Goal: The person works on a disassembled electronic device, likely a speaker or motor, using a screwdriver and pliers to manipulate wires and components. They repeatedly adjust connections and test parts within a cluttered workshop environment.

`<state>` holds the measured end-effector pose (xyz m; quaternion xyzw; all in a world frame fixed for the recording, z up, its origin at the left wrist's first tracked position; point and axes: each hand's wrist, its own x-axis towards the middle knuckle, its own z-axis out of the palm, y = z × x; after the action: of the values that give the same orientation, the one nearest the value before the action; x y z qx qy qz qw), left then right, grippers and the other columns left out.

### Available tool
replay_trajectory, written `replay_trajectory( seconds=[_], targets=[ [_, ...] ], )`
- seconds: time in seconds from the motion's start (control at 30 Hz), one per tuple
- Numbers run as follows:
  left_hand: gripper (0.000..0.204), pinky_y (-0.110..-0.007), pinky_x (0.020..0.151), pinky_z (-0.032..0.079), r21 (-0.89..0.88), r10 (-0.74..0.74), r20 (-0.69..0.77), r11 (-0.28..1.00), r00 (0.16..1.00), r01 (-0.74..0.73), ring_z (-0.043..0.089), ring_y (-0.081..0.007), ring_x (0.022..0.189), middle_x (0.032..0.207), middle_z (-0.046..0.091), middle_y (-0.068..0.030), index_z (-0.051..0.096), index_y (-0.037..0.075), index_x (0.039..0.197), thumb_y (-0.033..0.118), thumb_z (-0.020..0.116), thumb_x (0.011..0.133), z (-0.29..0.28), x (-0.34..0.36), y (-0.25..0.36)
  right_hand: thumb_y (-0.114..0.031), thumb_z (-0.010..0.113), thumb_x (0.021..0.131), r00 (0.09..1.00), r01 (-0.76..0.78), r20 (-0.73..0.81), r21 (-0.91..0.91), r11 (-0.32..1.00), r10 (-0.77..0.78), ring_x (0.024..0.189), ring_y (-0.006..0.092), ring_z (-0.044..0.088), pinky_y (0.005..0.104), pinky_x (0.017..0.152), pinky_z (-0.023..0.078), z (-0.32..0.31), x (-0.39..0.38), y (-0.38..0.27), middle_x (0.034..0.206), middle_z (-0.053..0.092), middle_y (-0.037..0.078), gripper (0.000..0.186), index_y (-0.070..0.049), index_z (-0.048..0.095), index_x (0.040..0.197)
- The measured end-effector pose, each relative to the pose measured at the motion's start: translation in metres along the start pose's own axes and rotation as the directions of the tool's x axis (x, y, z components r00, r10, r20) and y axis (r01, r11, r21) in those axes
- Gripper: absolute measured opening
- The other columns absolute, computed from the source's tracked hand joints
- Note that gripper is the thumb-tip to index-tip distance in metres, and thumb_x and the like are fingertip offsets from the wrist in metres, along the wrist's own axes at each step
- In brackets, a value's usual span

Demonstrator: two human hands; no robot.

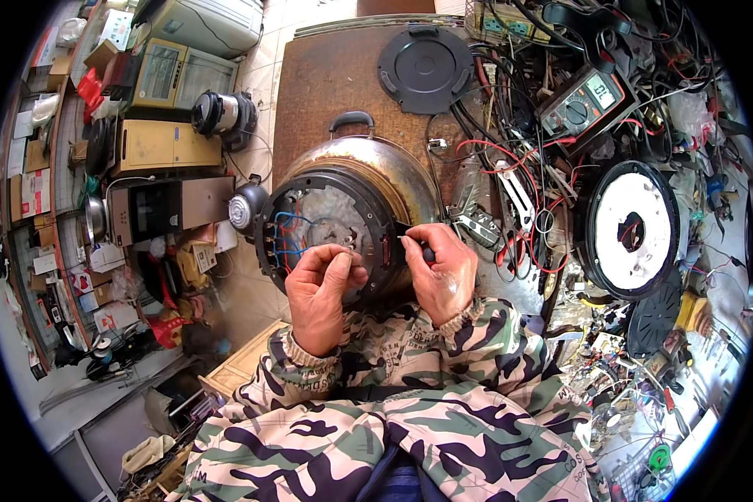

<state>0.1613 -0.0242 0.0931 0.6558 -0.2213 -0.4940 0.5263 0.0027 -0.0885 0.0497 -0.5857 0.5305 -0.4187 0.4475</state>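
Observation:
In front of me a metal pot (406, 171) lies tipped on its side on the brown table, its black ring-shaped base (382, 209) turned toward the left. Blue wires (289, 237) run inside the open base, over a greyish inner plate. My left hand (320, 297) is closed in a pinch before the base; what its fingertips hold is too small to make out. Just to the right, my right hand (443, 274) is closed around a dark-handled tool (428, 253), most of which the fingers hide. The two hands are apart.
A round black cover (425, 69) lies at the table's far side. On the right are a multimeter (579, 107), red-handled pliers (519, 251), tangled cables and a black-rimmed white disc (611, 243). Appliances, including a yellow cabinet (167, 145), line the left side.

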Motion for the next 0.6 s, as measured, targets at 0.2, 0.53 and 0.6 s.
replay_trajectory(
  seconds=[0.2,0.53,0.6],
  targets=[
    [0.013,-0.023,0.075,0.055,0.228,0.093,0.026,0.969,0.995,-0.096,0.069,-0.0109,0.082,0.095,0.07,-0.0049,0.065,-0.002,0.108,0.008,0.066,0.1,0.002,0.006,-0.005,-0.005,0.073,0.088,0.997,0.066,0.054,-0.055,0.996,-0.063,0.085,0.0369,0.069,0.0407,0.073,0.056,0.013,-0.001,0.005,0.096,0.069,0.017,0.014,0.0,0.067,0.1],
    [0.014,-0.026,0.078,0.055,0.381,0.154,0.028,0.912,0.988,-0.153,0.069,-0.0122,0.083,0.098,0.07,-0.0068,0.063,-0.003,0.107,0.01,0.061,0.103,0.009,0.009,-0.005,0.002,0.072,0.085,0.997,0.071,0.022,-0.013,0.997,-0.071,0.09,0.0366,0.071,0.0389,0.078,0.057,0.015,0.0,0.003,0.099,0.071,0.017,0.015,0.0,0.069,0.1],
    [0.014,-0.025,0.078,0.055,0.406,0.186,0.039,0.895,0.982,-0.186,0.068,-0.012,0.083,0.098,0.07,-0.0074,0.063,-0.002,0.108,0.01,0.06,0.104,0.009,0.008,-0.004,0.002,0.072,0.085,0.998,0.063,0.024,-0.009,0.998,-0.063,0.09,0.0363,0.071,0.0384,0.078,0.057,0.014,0.001,0.002,0.099,0.071,0.017,0.015,0.0,0.07,0.1]
  ],
)
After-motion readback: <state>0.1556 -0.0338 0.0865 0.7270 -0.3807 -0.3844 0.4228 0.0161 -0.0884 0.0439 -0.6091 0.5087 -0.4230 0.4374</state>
